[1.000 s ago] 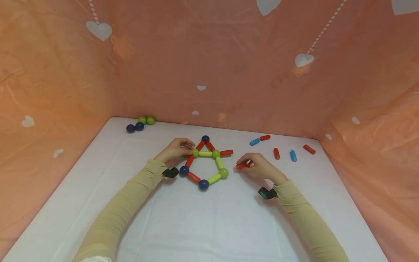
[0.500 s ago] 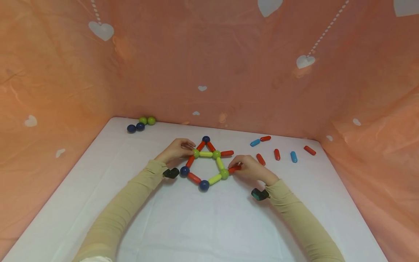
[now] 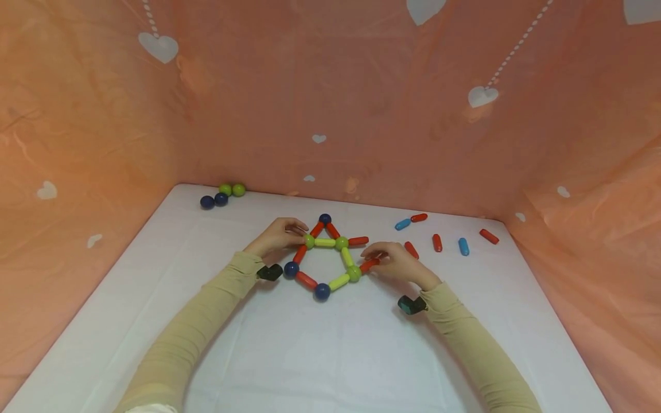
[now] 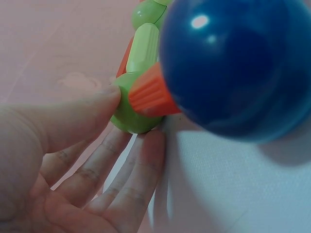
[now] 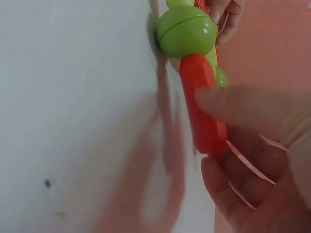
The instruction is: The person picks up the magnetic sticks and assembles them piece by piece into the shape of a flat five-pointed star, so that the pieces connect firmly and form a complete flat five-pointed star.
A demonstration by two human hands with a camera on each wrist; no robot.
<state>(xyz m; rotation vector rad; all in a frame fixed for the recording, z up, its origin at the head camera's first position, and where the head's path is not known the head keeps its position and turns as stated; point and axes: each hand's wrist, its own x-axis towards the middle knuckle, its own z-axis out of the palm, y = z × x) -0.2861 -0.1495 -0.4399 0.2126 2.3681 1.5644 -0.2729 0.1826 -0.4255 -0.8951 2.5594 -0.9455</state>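
Note:
A flat frame of rods and balls lies on the table: a five-sided ring with a triangle at its far side. My left hand (image 3: 279, 236) holds the green ball (image 4: 129, 109) at the ring's upper left corner between thumb and fingers. With thumb and fingertips, my right hand (image 3: 400, 265) pinches a red rod (image 5: 201, 114). That rod's far end meets the green ball (image 3: 353, 273) at the ring's right corner. Another red rod (image 3: 358, 241) sticks out to the right from the green ball (image 3: 341, 243) above. Navy balls (image 3: 322, 292) form the near and left corners.
Two navy balls (image 3: 207, 202) and two green balls (image 3: 238, 190) sit at the table's back left. On the right lie loose red rods (image 3: 437, 242) and blue rods (image 3: 463, 246), one red rod (image 3: 411, 250) close behind my right hand. A pink curtain (image 3: 330, 115) hangs behind.
My right hand has moved left with the red rod, whose end has come against the right corner's green ball. A loose red rod behind that hand has come into view. My left hand stays put.

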